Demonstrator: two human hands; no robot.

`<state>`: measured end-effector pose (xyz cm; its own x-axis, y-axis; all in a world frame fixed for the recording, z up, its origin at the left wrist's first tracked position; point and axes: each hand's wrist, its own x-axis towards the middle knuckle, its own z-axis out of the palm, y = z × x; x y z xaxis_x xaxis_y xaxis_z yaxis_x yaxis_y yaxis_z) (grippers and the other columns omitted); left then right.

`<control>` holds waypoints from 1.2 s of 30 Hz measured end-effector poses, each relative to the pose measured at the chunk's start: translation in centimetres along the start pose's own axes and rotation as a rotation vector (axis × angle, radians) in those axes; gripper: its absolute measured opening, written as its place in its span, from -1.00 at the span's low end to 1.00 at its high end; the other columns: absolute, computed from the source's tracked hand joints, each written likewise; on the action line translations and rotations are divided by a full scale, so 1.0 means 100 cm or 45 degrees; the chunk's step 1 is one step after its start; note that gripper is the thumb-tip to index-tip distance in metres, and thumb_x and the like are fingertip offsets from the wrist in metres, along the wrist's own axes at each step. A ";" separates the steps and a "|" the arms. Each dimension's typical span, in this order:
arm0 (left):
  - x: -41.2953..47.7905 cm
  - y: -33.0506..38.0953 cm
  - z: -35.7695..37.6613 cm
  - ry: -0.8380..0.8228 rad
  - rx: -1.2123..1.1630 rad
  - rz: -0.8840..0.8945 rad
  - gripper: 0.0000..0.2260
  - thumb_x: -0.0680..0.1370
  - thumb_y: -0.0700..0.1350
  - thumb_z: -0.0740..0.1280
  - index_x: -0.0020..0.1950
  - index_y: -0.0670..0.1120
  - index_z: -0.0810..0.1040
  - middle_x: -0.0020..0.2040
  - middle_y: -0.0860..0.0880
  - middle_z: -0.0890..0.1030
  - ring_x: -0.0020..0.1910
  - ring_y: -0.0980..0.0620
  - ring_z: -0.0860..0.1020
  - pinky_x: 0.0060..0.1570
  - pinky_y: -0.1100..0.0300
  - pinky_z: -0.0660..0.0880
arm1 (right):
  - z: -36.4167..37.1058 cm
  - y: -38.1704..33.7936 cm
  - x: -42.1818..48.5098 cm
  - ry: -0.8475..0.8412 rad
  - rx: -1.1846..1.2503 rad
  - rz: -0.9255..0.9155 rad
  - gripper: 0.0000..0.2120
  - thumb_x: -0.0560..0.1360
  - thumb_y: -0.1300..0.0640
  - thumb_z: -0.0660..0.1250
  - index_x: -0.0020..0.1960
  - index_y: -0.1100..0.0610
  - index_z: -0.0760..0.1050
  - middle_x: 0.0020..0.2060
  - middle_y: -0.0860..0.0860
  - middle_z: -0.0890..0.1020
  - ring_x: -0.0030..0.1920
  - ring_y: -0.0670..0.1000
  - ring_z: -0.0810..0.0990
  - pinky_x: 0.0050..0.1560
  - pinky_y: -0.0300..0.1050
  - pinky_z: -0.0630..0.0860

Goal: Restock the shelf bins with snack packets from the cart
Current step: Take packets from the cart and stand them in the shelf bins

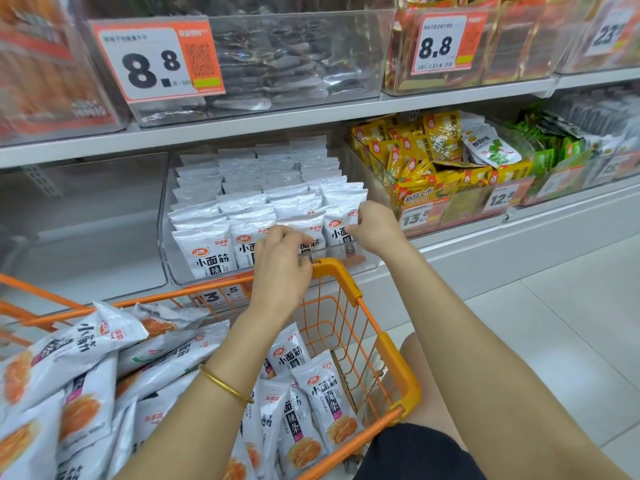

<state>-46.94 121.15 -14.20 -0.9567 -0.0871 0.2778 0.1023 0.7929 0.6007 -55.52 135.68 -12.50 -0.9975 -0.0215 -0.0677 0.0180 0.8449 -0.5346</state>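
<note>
I observe both hands at the clear bin's [165,216] front row: left hand [282,261] curled around a white packet [302,233], right hand [375,226] pinching the neighbouring packet [341,232] by its top edge.

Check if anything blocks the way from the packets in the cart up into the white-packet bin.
Yes, partly. The cart rim and the bin's clear front wall stand between the cart packets and that bin; packets must go over both. The left hand and right hand grip the front-row packets there.
</note>
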 end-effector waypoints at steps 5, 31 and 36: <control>0.001 -0.004 0.001 -0.019 -0.030 0.020 -0.69 0.52 -0.30 0.23 0.23 -0.09 0.51 0.09 0.07 0.35 0.20 0.05 0.30 0.13 0.37 0.18 | 0.006 0.003 -0.005 0.083 -0.074 0.040 -0.79 0.54 0.16 0.30 -0.19 0.16 0.31 -0.17 0.10 0.47 -0.07 0.15 0.51 -0.21 -0.09 0.32; -0.015 -0.012 -0.011 -0.084 0.033 0.121 -0.72 0.53 -0.27 0.25 0.23 -0.12 0.50 0.21 -0.01 0.47 0.25 0.07 0.36 0.13 0.43 0.15 | 0.009 -0.011 -0.049 0.636 -0.114 -0.226 -0.48 0.48 0.45 0.18 0.40 0.16 0.30 0.38 0.12 0.34 0.29 0.15 0.38 0.09 -0.04 0.42; -0.045 -0.021 -0.037 0.033 0.058 0.096 -0.80 0.49 -0.28 0.28 0.07 -0.10 0.58 0.06 -0.01 0.56 0.12 -0.04 0.47 0.16 0.13 0.39 | 0.028 -0.041 -0.085 0.486 0.059 -0.593 -0.57 0.46 0.44 0.17 0.27 0.17 0.43 0.20 0.10 0.47 0.13 0.14 0.50 -0.07 0.02 0.47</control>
<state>-41.81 117.61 -13.92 -0.9393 -0.0413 0.3407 0.1607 0.8243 0.5429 -46.96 130.91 -12.05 -0.8552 -0.1827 0.4850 -0.4319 0.7684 -0.4722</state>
